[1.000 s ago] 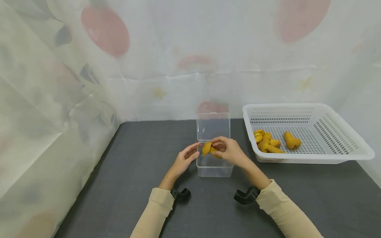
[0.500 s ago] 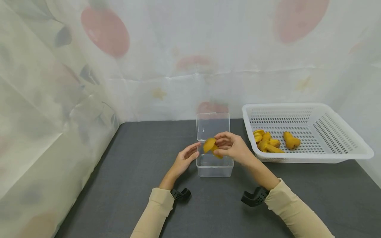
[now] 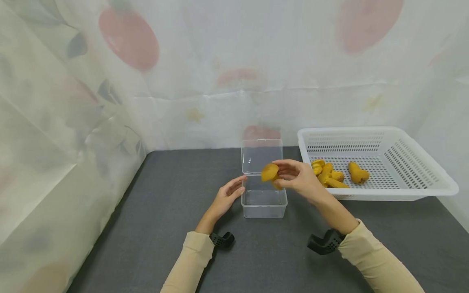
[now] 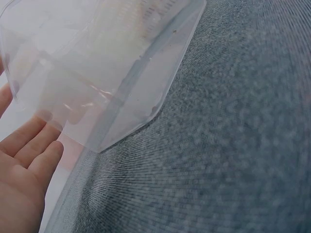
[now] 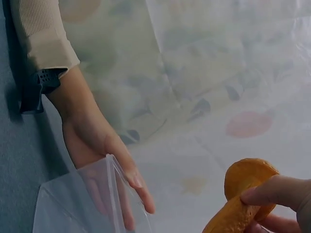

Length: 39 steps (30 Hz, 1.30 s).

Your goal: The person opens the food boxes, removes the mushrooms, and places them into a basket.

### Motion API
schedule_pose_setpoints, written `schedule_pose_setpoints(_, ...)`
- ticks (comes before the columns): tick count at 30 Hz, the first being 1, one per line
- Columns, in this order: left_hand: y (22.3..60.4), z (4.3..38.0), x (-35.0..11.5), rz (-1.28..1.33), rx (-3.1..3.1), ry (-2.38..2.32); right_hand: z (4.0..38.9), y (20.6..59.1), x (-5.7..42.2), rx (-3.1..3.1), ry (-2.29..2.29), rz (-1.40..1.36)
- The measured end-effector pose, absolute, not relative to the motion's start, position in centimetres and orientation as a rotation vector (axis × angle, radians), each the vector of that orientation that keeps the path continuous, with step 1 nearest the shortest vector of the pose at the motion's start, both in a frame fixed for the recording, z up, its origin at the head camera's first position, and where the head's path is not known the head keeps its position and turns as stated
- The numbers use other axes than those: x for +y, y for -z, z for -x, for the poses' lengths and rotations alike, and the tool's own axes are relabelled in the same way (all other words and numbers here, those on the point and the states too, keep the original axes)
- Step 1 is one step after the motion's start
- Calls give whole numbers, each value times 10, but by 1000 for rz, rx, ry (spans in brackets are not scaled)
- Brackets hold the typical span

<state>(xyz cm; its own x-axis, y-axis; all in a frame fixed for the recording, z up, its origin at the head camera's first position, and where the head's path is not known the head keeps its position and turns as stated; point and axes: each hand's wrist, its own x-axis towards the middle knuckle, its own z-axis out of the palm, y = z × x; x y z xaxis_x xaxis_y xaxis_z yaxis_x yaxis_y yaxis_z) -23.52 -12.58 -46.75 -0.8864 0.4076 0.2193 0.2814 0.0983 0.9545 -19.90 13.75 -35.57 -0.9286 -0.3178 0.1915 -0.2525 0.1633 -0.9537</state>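
An orange-yellow mushroom (image 3: 270, 172), with a rounded cap and a thick stem, is pinched between the thumb and fingers of my right hand (image 3: 298, 179). It is held above the right part of a clear plastic box (image 3: 264, 211), apart from it. The box's lid (image 3: 261, 156) stands raised at the back. At the box's left side is my left hand (image 3: 226, 198), its fingers fairly straight and the fingertips touching the wall. In the left wrist view these fingers (image 4: 41, 141) lie against the clear plastic. In the right wrist view the mushroom's stem (image 5: 233, 217) points down and left.
A white perforated basket (image 3: 388, 195) stands to the right. Several similar yellow mushrooms (image 3: 326, 177) lie at its left end, with another yellow mushroom (image 3: 358, 173) apart from them. A dark grey cloth (image 3: 256, 260) covers the table. A patterned sheet (image 3: 205, 114) hangs behind.
My right hand has moved right and slightly up with the mushroom, from low over the box toward the basket side. The left hand and the box have stayed in place.
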Motion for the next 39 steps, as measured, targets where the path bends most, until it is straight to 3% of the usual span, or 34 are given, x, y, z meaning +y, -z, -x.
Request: schedule_pose_setpoints(39, 470, 238, -128, -715, 2280, -1913, 200, 354, 243, 2470, 2100, 550)
